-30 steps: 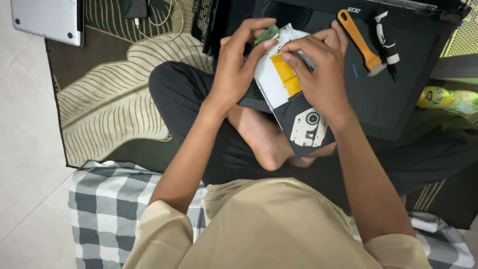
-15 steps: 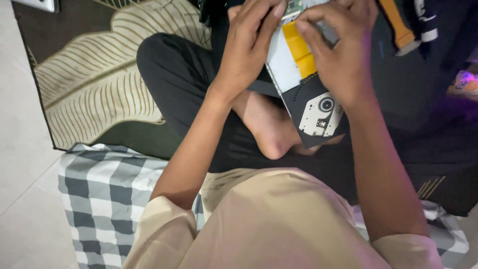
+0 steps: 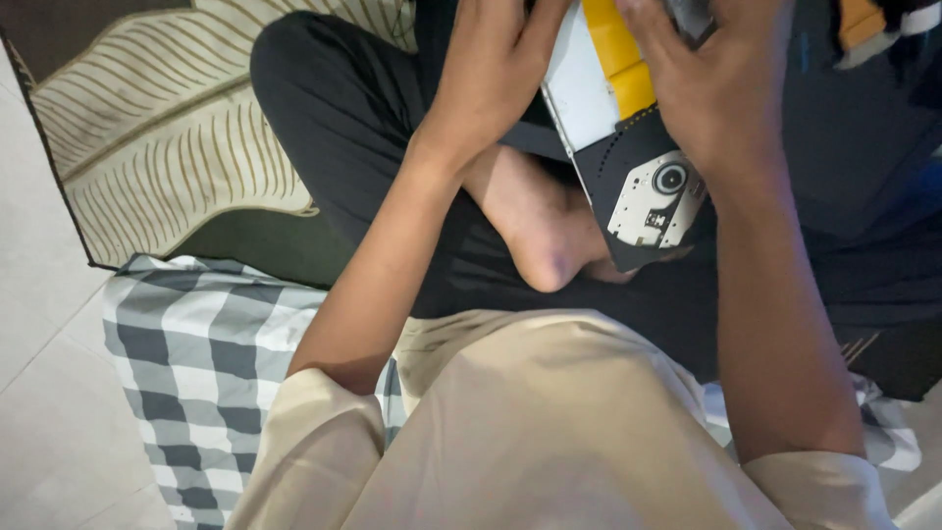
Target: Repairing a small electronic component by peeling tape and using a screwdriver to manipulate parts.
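Gripping the slim optical drive [image 3: 628,147] from both sides, the left hand [image 3: 491,69] and right hand [image 3: 716,88] sit higher in view than a second ago, fingertips now cut off by the top edge. The drive (white, yellow-taped, black underside) hangs tilted above the crossed legs and bare foot [image 3: 540,231]. Less of the leaf-patterned rug [image 3: 167,147] shows; the checked cloth [image 3: 196,363] fills more.

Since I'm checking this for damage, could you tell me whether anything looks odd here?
The optical drive, held in both hands above the lap, has its dark mechanism and spindle exposed, apparently uncovered. Nothing looks broken or spilled.
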